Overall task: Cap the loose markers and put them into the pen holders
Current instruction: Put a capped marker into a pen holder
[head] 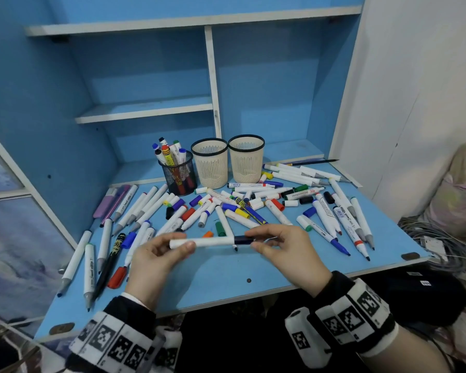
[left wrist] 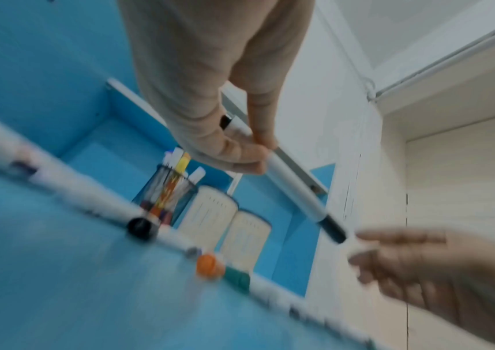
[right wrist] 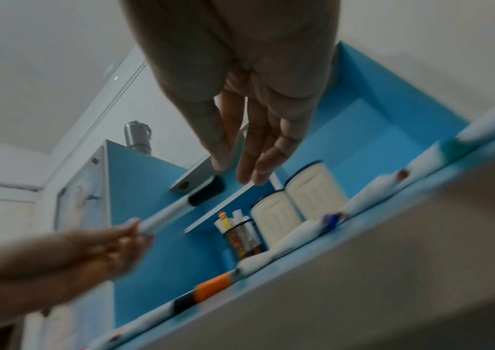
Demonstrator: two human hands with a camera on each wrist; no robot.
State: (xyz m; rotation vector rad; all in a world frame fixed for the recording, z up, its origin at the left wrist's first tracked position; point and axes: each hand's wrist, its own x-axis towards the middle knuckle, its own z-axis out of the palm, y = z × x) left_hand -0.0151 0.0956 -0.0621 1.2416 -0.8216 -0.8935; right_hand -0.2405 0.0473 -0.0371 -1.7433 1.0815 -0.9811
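My left hand [head: 179,242] grips the bare end of a white marker [head: 207,242], held level above the blue desk [head: 226,270]. A dark cap [head: 242,239] sits on its other end. My right hand [head: 253,240] has straight fingers at the cap's tip; in the right wrist view the cap [right wrist: 205,194] lies just past the right hand [right wrist: 236,172]. The left wrist view shows the left hand [left wrist: 258,151] round the barrel [left wrist: 294,187]. A black mesh holder [head: 178,176] holds several markers. Two beige holders [head: 211,164] [head: 246,160] stand beside it.
Many loose markers and caps lie across the desk behind and beside my hands, among them an orange cap [head: 207,234] and a green cap [head: 220,228]. Blue shelves [head: 145,111] rise at the back. Cables [head: 441,238] lie off the desk's right edge.
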